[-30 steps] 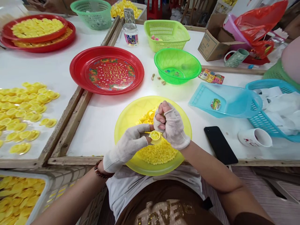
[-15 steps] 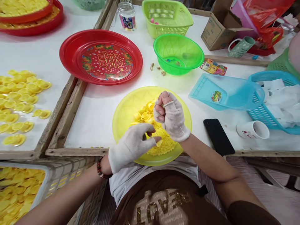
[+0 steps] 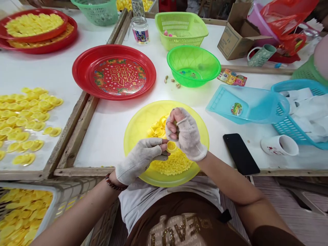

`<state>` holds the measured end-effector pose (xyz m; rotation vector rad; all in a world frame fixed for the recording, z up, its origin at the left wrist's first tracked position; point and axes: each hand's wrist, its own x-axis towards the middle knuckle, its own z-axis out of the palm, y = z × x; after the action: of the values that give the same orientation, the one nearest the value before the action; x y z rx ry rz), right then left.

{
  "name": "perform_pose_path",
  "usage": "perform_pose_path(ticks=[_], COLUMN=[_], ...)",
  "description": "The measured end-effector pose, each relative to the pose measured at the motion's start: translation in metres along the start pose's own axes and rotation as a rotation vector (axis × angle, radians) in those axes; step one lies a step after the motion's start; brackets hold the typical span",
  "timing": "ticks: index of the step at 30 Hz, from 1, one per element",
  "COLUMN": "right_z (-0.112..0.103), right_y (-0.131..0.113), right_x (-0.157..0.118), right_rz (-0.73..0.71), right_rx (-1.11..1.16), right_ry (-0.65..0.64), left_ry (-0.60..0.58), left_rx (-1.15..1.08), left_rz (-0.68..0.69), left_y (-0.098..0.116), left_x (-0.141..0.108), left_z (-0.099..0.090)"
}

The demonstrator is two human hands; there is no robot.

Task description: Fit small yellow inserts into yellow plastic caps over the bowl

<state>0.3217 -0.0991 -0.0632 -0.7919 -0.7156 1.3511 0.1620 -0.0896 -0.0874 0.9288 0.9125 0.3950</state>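
My left hand [image 3: 140, 155], in a white fingerless glove, pinches a small yellow round plastic piece [image 3: 171, 147] with a hollow, cup-like top. My right hand [image 3: 185, 132], gloved the same way, is curled closed just above and beside that piece; what its fingers hold, if anything, is hidden. Both hands are over a yellow translucent plate [image 3: 135, 119]. On the plate lie larger curved yellow plastic pieces [image 3: 158, 129] toward the back and a heap of tiny yellow pieces [image 3: 174, 165] toward the front.
A red patterned tray [image 3: 84, 77] stands behind left, a green bowl [image 3: 193, 51] behind the plate. At right are a blue scoop [image 3: 251, 106], a black phone [image 3: 241, 153] and a white mug [image 3: 280, 145]. Yellow pieces [image 3: 28, 116] cover the left table; wooden strips [image 3: 69, 136] divide the tabletop.
My left hand, earlier with thumb and fingers apart over the small pieces, now pinches a yellow round piece beside my right hand. My right hand stays closed. The view has tilted up slightly.
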Motion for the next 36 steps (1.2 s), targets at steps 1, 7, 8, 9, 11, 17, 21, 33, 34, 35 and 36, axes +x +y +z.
perform_pose_path(ticks=[1, 7, 8, 9, 11, 17, 21, 33, 34, 35, 36], right_z=[0.000, 0.000, -0.001, -0.001, -0.001, -0.001, 0.000, -0.003, -0.004, -0.006, -0.008], right_y=[0.002, 0.008, 0.008, 0.007, 0.005, 0.001, 0.004, -0.007, -0.009, -0.010, -0.011], right_x=[-0.001, -0.004, -0.003, -0.002, -0.001, -0.003, -0.005, 0.002, 0.001, -0.001, -0.004], right_rz=[-0.019, -0.103, -0.091, -0.077, -0.050, -0.036, -0.041, 0.059, 0.056, 0.055, 0.054], right_rx=[-0.034, -0.121, -0.112, -0.098, -0.064, -0.050, -0.116, -0.016, -0.076, -0.164, -0.279], right_ry=[-0.020, -0.079, -0.067, -0.054, -0.027, -0.038, -0.074, 0.045, 0.047, 0.034, -0.003], left_ry=[0.002, 0.018, 0.017, 0.017, 0.027, 0.064, 0.064, 0.155, 0.200, 0.250, 0.299], left_rx=[-0.022, -0.054, -0.051, -0.047, -0.036, -0.020, -0.033, -0.032, 0.007, 0.056, 0.104], left_rz=[0.006, 0.068, 0.071, 0.072, 0.069, 0.078, 0.078, 0.119, 0.166, 0.218, 0.268], left_y=[-0.001, -0.002, -0.003, -0.003, -0.003, 0.001, 0.001, 0.000, 0.000, 0.000, 0.001], left_x=[0.000, 0.001, 0.001, 0.001, 0.000, -0.002, -0.002, -0.003, -0.003, -0.004, -0.005], left_z=[0.001, 0.002, 0.001, 0.001, 0.001, 0.003, 0.003, 0.003, 0.001, 0.000, -0.002])
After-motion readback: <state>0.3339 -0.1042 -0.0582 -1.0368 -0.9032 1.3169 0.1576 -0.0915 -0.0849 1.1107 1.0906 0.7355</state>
